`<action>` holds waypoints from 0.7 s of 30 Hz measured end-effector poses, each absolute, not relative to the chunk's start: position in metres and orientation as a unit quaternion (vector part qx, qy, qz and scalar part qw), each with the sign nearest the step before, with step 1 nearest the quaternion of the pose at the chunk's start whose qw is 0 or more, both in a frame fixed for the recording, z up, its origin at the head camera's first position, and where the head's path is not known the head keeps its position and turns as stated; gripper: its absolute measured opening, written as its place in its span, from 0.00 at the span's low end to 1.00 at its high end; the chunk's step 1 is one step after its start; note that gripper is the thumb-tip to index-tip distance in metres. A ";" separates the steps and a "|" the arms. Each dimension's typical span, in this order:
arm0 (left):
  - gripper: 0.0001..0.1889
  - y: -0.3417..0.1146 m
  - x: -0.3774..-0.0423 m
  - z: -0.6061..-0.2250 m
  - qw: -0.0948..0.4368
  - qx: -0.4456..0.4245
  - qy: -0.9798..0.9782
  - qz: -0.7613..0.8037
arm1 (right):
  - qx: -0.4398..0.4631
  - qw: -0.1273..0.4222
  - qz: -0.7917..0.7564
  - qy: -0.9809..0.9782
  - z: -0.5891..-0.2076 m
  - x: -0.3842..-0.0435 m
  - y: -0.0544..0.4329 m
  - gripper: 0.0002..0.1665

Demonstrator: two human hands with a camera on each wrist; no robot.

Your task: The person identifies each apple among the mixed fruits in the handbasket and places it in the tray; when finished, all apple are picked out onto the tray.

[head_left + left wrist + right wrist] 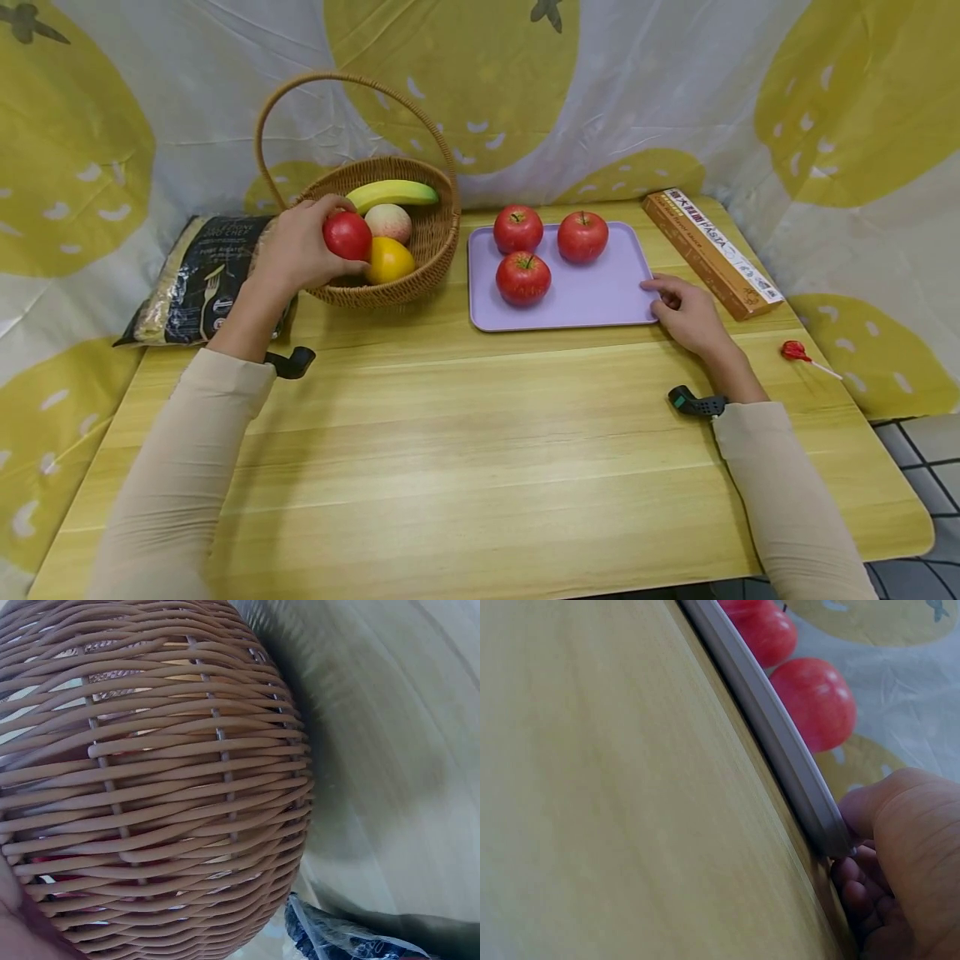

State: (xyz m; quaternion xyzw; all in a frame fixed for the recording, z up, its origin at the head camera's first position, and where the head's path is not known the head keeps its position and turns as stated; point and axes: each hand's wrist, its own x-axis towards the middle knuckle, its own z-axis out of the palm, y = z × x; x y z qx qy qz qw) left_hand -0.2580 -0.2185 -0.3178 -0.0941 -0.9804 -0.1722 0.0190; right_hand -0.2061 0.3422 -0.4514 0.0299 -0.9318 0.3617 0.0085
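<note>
At the left of the wicker basket, my left hand grips a red apple over the rim. Beside that apple in the basket lie a banana, a peach and a yellow-orange fruit. In the left wrist view the woven basket wall hides most of the fruit. My right hand pinches the right edge of a purple tray. Three red apples sit on the tray's left and middle part. The right wrist view shows thumb and fingers at the tray's corner.
A black bag of pasta lies left of the basket. Behind my right hand is a long brown pasta box, with a red lollipop near the table's right edge. The basket's tall handle arches above it. A patterned curtain stands behind.
</note>
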 end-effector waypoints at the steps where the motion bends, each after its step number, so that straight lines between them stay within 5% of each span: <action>1: 0.47 -0.218 -0.258 -0.318 0.019 -0.089 -0.981 -0.169 | 0.030 0.008 0.362 -0.932 -0.451 -0.206 0.342 0.22; 8: 0.53 -0.218 -0.258 -0.322 0.018 -0.099 -0.976 -0.194 | 0.031 0.007 0.361 -0.932 -0.451 -0.206 0.341 0.22; 21: 0.47 -0.209 -0.253 -0.319 0.075 -0.108 -0.944 -0.304 | 0.033 0.005 0.360 -0.932 -0.450 -0.207 0.341 0.22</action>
